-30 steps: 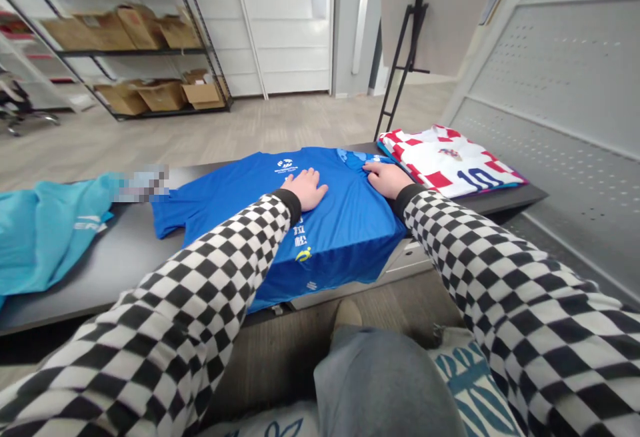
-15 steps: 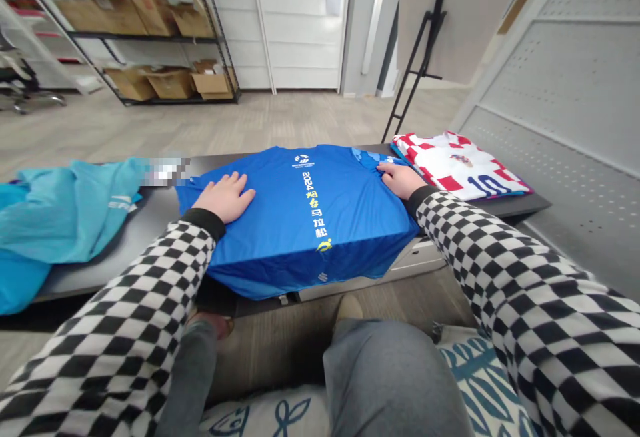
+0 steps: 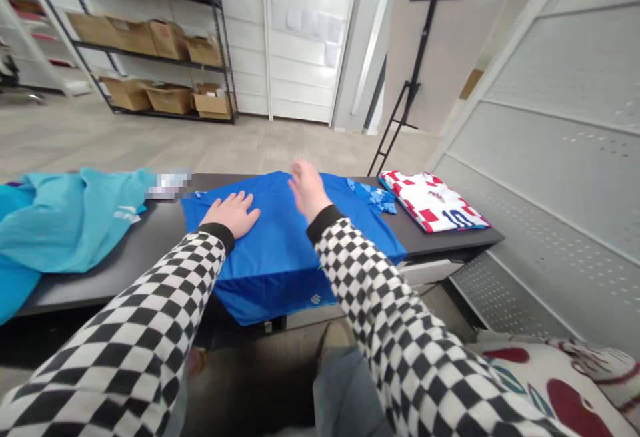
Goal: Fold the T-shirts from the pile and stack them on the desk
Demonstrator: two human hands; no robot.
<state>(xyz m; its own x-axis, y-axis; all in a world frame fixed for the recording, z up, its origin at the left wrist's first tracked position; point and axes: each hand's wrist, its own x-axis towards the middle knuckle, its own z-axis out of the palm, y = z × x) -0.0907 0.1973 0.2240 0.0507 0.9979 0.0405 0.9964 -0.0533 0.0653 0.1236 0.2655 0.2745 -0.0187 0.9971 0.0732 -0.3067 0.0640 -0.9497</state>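
Observation:
A blue shirt (image 3: 280, 243) lies spread over the dark table, its lower edge hanging over the front. My left hand (image 3: 233, 214) rests flat on the shirt's left part, fingers spread, holding nothing. Near the collar, my right hand (image 3: 306, 189) is over the middle of the shirt, slightly blurred, fingers extended and nothing in them; whether it touches the cloth is unclear. My right hand and forearm hide most of the printed text. The shirt's right sleeve, patterned in lighter blue, lies flat.
Folded shirts with a red-and-white checked one on top (image 3: 435, 201) sit at the table's (image 3: 425, 240) right end. Heaped turquoise clothing (image 3: 75, 223) lies at the left, beside a small pixelated item. A perforated panel (image 3: 560, 157) stands at the right, shelves with boxes behind.
My right hand has moved left from the shirt's right sleeve to its middle near the collar. My left hand stays on the cloth. The view has shifted.

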